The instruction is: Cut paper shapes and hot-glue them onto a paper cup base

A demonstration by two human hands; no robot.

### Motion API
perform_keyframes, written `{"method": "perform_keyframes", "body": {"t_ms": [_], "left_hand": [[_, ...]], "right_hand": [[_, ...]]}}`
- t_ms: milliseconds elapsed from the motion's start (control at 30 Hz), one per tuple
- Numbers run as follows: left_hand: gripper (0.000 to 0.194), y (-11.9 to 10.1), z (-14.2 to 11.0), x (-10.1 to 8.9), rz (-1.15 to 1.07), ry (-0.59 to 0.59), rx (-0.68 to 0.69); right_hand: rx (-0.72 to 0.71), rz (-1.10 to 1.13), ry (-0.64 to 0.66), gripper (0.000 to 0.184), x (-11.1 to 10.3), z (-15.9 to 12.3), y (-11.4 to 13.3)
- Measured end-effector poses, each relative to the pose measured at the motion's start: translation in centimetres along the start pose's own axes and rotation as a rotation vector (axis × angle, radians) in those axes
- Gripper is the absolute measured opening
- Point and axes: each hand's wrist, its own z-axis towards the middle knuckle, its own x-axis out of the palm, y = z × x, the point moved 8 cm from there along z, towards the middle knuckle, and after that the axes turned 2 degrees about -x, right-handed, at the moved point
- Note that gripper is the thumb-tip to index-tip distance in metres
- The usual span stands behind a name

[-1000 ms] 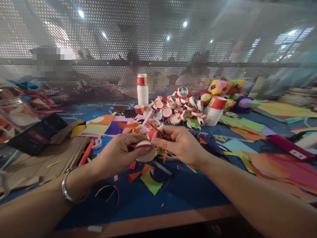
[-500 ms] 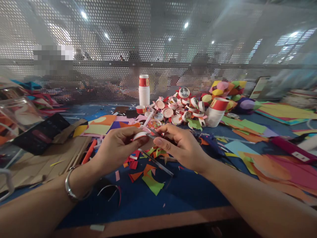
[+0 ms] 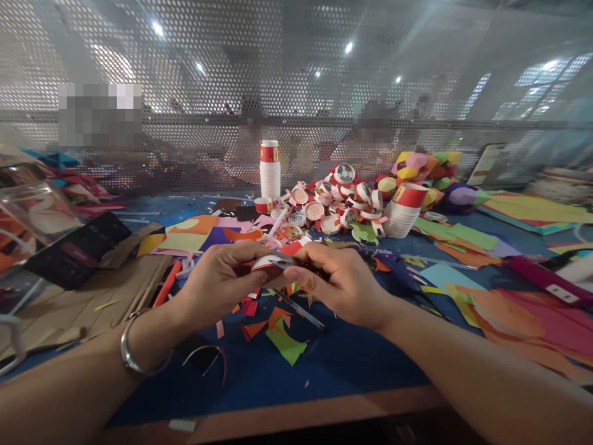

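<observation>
My left hand (image 3: 221, 281) is closed on a cut piece of a red and white paper cup (image 3: 262, 262) above the blue table (image 3: 324, 364). My right hand (image 3: 341, 279) is closed on small scissors (image 3: 287, 262) whose blades meet the cup piece. A red strip (image 3: 293, 248) of the cup sticks out beside the blades. Both hands hover over coloured paper scraps (image 3: 280, 337).
A stack of paper cups (image 3: 269, 168) stands at the back. Beside it lie a heap of cut cup rings (image 3: 336, 201), a tipped cup stack (image 3: 402, 209) and coloured balls (image 3: 424, 168). Coloured paper sheets (image 3: 509, 296) cover the right; cardboard (image 3: 88, 303) lies left. A perforated screen (image 3: 296, 93) closes the back.
The cup piece has turned in my left hand from showing its round bottom to lying edge-on. My right hand has shifted slightly lower with the scissors at the cup.
</observation>
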Motion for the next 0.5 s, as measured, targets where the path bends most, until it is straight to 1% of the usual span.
{"method": "perform_keyframes", "body": {"t_ms": [233, 367, 500], "left_hand": [[0.011, -0.6, 0.2, -0.2, 0.033, 0.006, 0.013], [0.010, -1.0, 0.3, -0.2, 0.073, -0.001, 0.038], [0.011, -0.4, 0.3, -0.3, 0.095, 0.024, 0.027]], "right_hand": [[-0.064, -0.096, 0.004, 0.035, -0.1, 0.0, 0.7], [-0.047, -0.084, 0.011, 0.037, 0.0, 0.1, 0.6], [-0.030, -0.085, 0.020, 0.038, 0.1, 0.1, 0.5]]}}
